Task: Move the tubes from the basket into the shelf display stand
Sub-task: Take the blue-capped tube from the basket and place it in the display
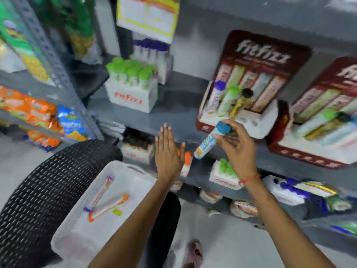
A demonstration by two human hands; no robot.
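Observation:
My right hand (238, 149) grips a blue-capped tube (211, 140), tilted with the cap up, just below the front of the dark red display stand (257, 55) on the shelf. That stand holds a purple-capped, a green-capped and a dark-capped tube (228, 100) in its left slots. My left hand (167, 153) is held flat with fingers straight, holding nothing, above the far end of the white basket (77, 235). Several tubes (108, 202) with orange, purple and green caps lie in the basket.
The basket rests on a black woven stool (38, 190). A second red display stand (328, 120) sits at the right. White boxes of green-capped and purple-capped tubes (131, 82) stand on the shelf at left. Snack packets (38, 117) fill the left rack. More boxes sit on lower shelves.

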